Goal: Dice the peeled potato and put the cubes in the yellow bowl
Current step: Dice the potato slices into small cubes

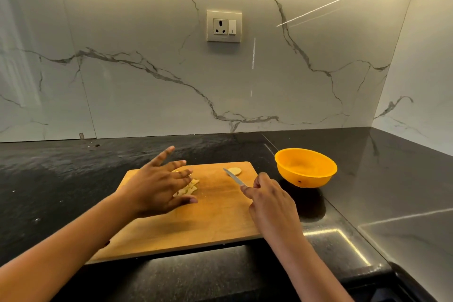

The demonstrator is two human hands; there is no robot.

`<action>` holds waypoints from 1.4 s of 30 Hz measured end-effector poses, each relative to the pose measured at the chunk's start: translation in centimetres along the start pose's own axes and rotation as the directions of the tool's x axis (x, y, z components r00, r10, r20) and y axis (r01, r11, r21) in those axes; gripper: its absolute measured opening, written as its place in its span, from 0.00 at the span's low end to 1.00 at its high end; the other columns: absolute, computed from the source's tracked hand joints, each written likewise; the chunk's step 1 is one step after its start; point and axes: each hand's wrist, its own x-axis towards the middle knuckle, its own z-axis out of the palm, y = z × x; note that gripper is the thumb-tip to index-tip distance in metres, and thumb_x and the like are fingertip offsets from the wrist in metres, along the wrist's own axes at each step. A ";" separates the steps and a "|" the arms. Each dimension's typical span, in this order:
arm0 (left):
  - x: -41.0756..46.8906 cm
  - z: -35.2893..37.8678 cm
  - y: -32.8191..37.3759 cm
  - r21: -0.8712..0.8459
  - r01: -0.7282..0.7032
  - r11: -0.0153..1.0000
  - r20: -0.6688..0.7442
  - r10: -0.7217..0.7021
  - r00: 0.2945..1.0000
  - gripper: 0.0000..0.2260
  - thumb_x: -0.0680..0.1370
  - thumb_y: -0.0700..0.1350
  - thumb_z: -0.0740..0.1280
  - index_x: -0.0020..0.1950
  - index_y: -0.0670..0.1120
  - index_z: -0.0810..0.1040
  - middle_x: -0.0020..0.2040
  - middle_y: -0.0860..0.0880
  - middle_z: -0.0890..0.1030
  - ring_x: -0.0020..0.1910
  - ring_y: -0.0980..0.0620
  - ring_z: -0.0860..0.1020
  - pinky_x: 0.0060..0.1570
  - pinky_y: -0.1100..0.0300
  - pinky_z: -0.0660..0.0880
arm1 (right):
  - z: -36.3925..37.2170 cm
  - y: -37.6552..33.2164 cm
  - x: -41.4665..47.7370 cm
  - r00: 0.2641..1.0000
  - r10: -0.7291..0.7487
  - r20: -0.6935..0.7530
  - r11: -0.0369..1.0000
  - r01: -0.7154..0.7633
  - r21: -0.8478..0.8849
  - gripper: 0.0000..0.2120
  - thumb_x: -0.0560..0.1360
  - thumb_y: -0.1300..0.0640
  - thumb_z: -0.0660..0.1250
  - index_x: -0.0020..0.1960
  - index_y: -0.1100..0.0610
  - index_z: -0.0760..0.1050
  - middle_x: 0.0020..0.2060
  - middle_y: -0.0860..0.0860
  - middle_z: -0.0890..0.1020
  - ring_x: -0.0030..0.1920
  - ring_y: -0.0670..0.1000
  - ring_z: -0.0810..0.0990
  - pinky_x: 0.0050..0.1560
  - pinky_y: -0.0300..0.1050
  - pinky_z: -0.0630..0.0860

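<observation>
A wooden cutting board (196, 223) lies on the black stone countertop (49, 179), its near edge close to the counter's front edge. The right hand (269, 203) is closed around the handle of a small knife (234, 177), forefinger extended along the spine; the blade points away and to the left, its tip just beside a single round potato slice (234, 171) lying near the board's far right corner. The left hand (160, 185) is open, fingers spread, palm down over a small pile of cut potato pieces (188, 188) on the left-centre of the board; whether the fingers touch the pile cannot be told. The yellow bowl (306, 167) stands on the countertop just beyond the board's right end, tilted slightly, with no potato visible inside. Behind, a marble-patterned backsplash (147, 56) carries an electrical socket with switch (224, 26).
</observation>
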 end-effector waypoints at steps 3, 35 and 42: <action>-1.2 0.3 -0.3 -0.085 -0.006 0.996 -0.097 -0.003 0.995 0.44 0.70 0.69 0.23 0.73 0.57 0.64 0.73 0.58 0.64 0.74 0.55 0.58 0.68 0.49 0.28 | 0.2 0.1 0.0 1.000 0.030 -0.007 1.000 -0.030 0.009 0.21 0.81 0.57 0.59 0.72 0.46 0.66 0.59 0.47 0.69 0.55 0.46 0.70 0.51 0.39 0.70; 7.5 -1.6 1.8 -0.819 -0.039 0.573 -0.009 0.055 0.998 0.13 0.74 0.46 0.71 0.58 0.55 0.78 0.55 0.60 0.76 0.53 0.62 0.74 0.50 0.70 0.72 | -0.2 2.0 -0.8 0.955 0.286 -0.080 0.951 -0.272 0.148 0.22 0.80 0.55 0.61 0.73 0.46 0.66 0.57 0.45 0.69 0.53 0.43 0.69 0.47 0.33 0.63; 3.9 -0.9 1.9 -0.813 -0.087 0.576 -0.072 0.049 0.996 0.21 0.77 0.43 0.68 0.66 0.61 0.69 0.65 0.64 0.71 0.65 0.67 0.67 0.58 0.78 0.61 | -0.3 1.4 -0.8 0.955 0.295 -0.032 0.934 -0.282 0.218 0.22 0.79 0.55 0.62 0.73 0.46 0.66 0.57 0.46 0.70 0.55 0.44 0.71 0.49 0.34 0.63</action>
